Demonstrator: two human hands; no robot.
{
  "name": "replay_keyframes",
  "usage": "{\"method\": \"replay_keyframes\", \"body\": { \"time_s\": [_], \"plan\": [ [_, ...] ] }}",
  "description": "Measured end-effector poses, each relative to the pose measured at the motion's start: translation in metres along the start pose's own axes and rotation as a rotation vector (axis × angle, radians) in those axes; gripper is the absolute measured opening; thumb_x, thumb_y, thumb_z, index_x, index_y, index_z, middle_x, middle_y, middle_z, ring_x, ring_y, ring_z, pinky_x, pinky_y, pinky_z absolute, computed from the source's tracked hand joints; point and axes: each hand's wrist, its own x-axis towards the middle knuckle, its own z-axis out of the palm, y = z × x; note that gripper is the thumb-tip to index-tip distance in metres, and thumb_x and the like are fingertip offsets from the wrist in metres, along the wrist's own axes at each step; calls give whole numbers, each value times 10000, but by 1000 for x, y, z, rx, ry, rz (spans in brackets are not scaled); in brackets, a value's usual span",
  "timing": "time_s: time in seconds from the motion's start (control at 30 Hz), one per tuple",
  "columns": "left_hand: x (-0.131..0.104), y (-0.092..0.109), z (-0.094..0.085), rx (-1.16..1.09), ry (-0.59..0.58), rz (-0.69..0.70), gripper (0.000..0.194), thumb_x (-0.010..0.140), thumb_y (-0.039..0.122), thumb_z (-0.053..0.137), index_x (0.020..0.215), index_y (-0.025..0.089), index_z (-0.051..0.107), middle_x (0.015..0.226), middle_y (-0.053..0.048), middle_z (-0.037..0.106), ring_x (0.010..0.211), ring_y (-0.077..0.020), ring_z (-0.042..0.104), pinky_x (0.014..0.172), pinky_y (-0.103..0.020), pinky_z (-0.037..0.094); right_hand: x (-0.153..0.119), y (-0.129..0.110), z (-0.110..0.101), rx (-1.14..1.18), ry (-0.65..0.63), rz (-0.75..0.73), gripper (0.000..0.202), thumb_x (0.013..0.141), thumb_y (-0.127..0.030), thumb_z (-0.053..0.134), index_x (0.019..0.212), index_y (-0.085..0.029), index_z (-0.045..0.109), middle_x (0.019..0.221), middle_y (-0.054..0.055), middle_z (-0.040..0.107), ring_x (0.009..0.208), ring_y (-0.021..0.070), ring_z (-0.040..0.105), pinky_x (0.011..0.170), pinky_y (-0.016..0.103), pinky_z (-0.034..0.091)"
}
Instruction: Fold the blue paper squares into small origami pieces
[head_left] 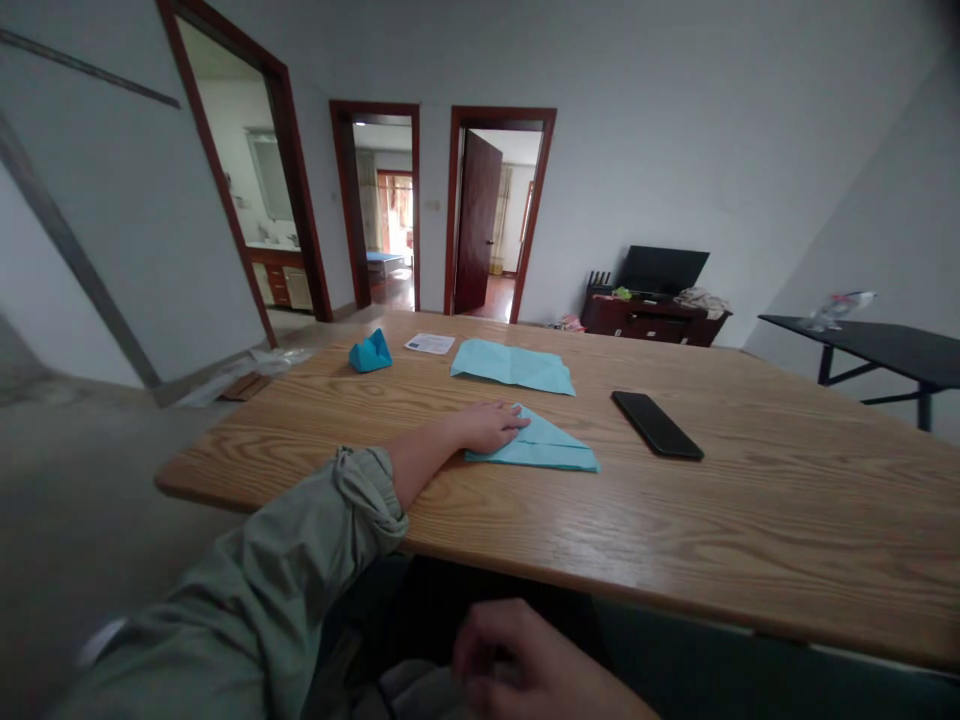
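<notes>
My left hand (491, 428) lies flat on a folded sheet of light blue paper (551, 445), fingers stretched out over its left part. The paper has a triangular outline, with a folded strip along its near edge. Below the table edge, close to my lap, my right hand (525, 655) is held with its fingers curled in. It is a little blurred, and I see nothing in it. Just beyond the folded paper lies an open, creased light blue sheet (514, 366).
A darker blue folded paper shape (370, 352) stands at the table's far left, near a small white printed card (429, 344). A black phone (657, 425) lies right of the paper on the wooden table (750, 520). A black side table (900, 345) stands at right.
</notes>
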Motion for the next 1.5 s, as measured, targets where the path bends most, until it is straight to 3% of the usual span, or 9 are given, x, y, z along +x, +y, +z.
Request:
{"method": "replay_keyframes", "body": {
  "time_s": [0.13, 0.3, 0.5, 0.7, 0.93, 1.1, 1.27, 1.37, 1.5],
  "plan": [
    [2, -4, 3, -4, 9, 8, 513, 952, 446, 248, 1446, 313, 283, 1544, -5, 167, 1403, -269, 174, 1126, -460, 144, 82, 57, 19, -273, 46, 152, 223, 713, -166, 556, 921, -189, 630, 898, 23, 662, 770, 147, 574, 635, 231, 388],
    [5, -5, 5, 6, 7, 18, 512, 954, 441, 250, 1446, 304, 286, 1544, -17, 163, 1405, -273, 165, 1126, -462, 141, 105, 100, 43, -301, -150, 175, 374, 641, -324, 643, 1000, -221, 631, 953, 34, 684, 771, 194, 622, 554, 235, 403],
    [5, -2, 3, 4, 7, 15, 511, 953, 426, 265, 1443, 285, 301, 1540, -44, 173, 1398, -280, 187, 1117, -473, 160, 109, 90, 61, -561, -178, 49, 356, 719, -245, 574, 1064, -201, 646, 975, 86, 703, 781, 259, 680, 587, 309, 500],
    [2, 1, 1, 5, 15, 11, 505, 954, 423, 265, 1440, 291, 303, 1538, -25, 175, 1397, -274, 193, 1116, -464, 160, 124, 92, 81, -816, -8, -117, 225, 803, -209, 513, 959, -124, 652, 917, 144, 696, 793, 264, 678, 684, 391, 538],
    [3, 2, 0, 12, 5, 5, 506, 953, 421, 268, 1439, 287, 306, 1539, -20, 183, 1396, -262, 198, 1120, -446, 157, 138, 77, 41, -822, -95, -90, 326, 697, -278, 632, 985, -129, 663, 909, 139, 702, 840, 287, 677, 684, 377, 540],
    [4, 1, 1, 3, 5, 8, 509, 956, 419, 263, 1444, 279, 299, 1540, -31, 178, 1398, -265, 191, 1124, -447, 146, 130, 61, 41, -829, -383, -69, 314, 709, -379, 622, 881, -132, 716, 809, 134, 712, 733, 291, 690, 587, 372, 545],
    [2, 4, -1, 0, -5, -7, 510, 955, 424, 271, 1445, 283, 298, 1539, -40, 178, 1402, -266, 180, 1120, -442, 155, 125, 67, 59, -873, -266, -111, 271, 729, -339, 632, 870, -124, 720, 840, 134, 719, 739, 290, 697, 604, 374, 557],
    [-3, 9, -4, -11, 0, 19, 551, 942, 529, 251, 1436, 294, 316, 1539, -54, 173, 1404, -286, 166, 1112, -479, 146, 130, 76, 53, -847, -252, -177, 285, 750, -351, 596, 863, -120, 719, 842, 130, 721, 750, 284, 697, 620, 366, 556],
    [-12, 23, -6, 27, 8, 109, 834, 782, 753, 380, 1439, 244, 316, 1540, -96, 143, 1414, -321, 83, 1117, -508, 60, 136, 81, 39, -828, -170, -113, 283, 744, -275, 568, 933, -116, 708, 902, 135, 719, 793, 278, 696, 631, 344, 550]
  ]
}}
